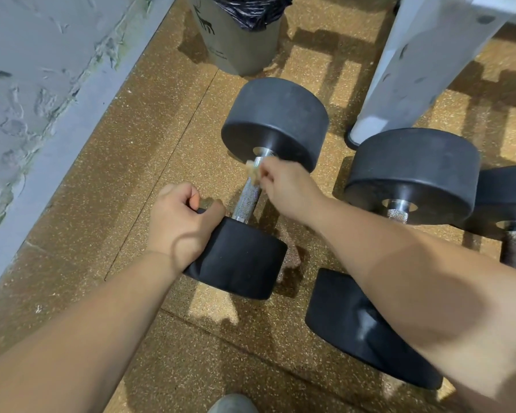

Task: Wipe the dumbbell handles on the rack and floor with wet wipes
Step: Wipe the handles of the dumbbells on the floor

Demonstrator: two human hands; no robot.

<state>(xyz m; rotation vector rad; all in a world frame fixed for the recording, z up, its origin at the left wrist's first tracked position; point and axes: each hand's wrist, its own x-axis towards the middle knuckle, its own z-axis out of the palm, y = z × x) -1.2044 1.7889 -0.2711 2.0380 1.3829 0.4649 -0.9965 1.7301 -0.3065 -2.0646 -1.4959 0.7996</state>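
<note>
A black dumbbell (276,120) lies on the speckled brown floor, its knurled steel handle (248,198) running between two round heads. My right hand (286,186) grips a crumpled wet wipe (252,169) against the far end of that handle. My left hand (182,222) grips the top edge of the near head (239,260). Two more dumbbells (414,174) lie on the floor to the right, partly hidden by my right forearm.
A grey bin (236,46) lined with a black bag stands at the back. A pale grey rack leg (399,76) rises at the upper right. A grey wall (42,84) runs along the left. A shoe tip (231,405) shows at the bottom edge.
</note>
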